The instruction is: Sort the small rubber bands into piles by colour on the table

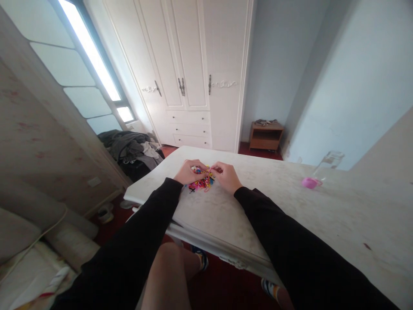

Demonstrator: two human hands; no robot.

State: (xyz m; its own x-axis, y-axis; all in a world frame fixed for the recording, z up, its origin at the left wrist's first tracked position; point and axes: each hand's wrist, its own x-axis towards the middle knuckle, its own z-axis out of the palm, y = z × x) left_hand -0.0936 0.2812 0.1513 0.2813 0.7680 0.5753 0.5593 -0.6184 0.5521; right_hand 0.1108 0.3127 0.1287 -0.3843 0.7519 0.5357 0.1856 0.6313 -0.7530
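Bending the fingers of both hands inward, left hand [186, 172] and right hand [229, 177], bringing the tips close together just over a pile of tiny multicoloured pieces [202, 185]. Pinching thumb against forefinger on the right, cupping the pile from the side on the left. Being unable to tell, at this size, of any single piece caught between the tips. Lying in the pile between both hands, on the white table [216, 224], in red, pink, yellow and blue, with a black piece [192, 190] at the near edge. Wearing black sleeves [155, 215] down to both wrists, slanting across the near side of the table. Showing a bare knee [166, 262] below the near edge. Looking well off to the right, seeing a pink object [310, 183] on the tabletop, just beside a clear container [332, 160]. Facing a white wardrobe [226, 47] beyond the far edge, having a low wooden cabinet [266, 141] near the corner and a heap of dark clothes [129, 148] to the left.
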